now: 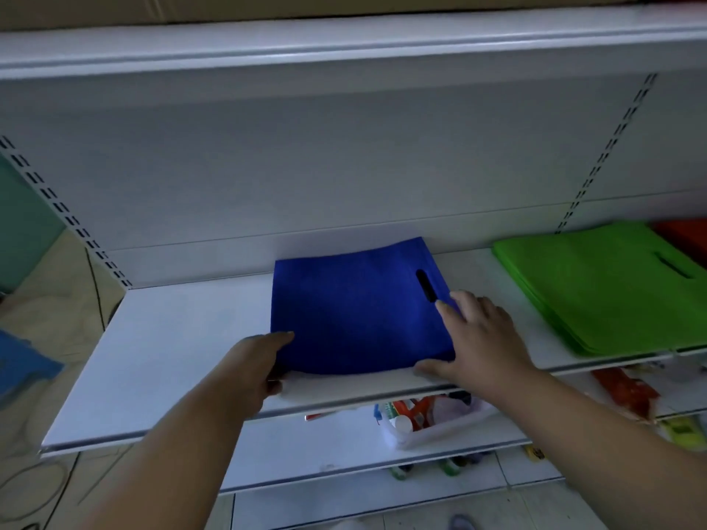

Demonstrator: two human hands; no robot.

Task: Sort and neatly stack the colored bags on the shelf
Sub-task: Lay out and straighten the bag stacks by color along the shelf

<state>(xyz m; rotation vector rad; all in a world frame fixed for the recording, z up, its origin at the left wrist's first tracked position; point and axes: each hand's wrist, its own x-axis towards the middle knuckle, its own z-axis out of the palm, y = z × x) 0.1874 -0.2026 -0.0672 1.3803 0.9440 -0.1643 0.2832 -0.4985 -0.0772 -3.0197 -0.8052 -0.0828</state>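
Blue non-woven fabric fills the middle of the head view: a blue bag (355, 315) lies flat on the white shelf (172, 357), its cut-out handle slot turned toward the right. The left hand (254, 367) sits at the bag's near left corner, fingers curled at the edge, thumb apparently tucked under it; whether that grip truly pinches the fabric or only nudges it cannot be told, since the fingertips are hidden. The right hand (478, 338) lies flat and spread on the bag's right side just below the slot, fingers straight, pressing rather than clasping. To the right, well apart, rests a green stack (604, 288) of bags, with something red (685, 235) beyond it at the frame edge.

Risks, as I judge them: the thin bag may slide on the smooth shelf and end up skewed if one hand pushes harder than the other, or the near edge may fold under the left fingers. Pulled too far forward, it could slip off the shelf lip onto the cluttered lower shelf (344, 449).
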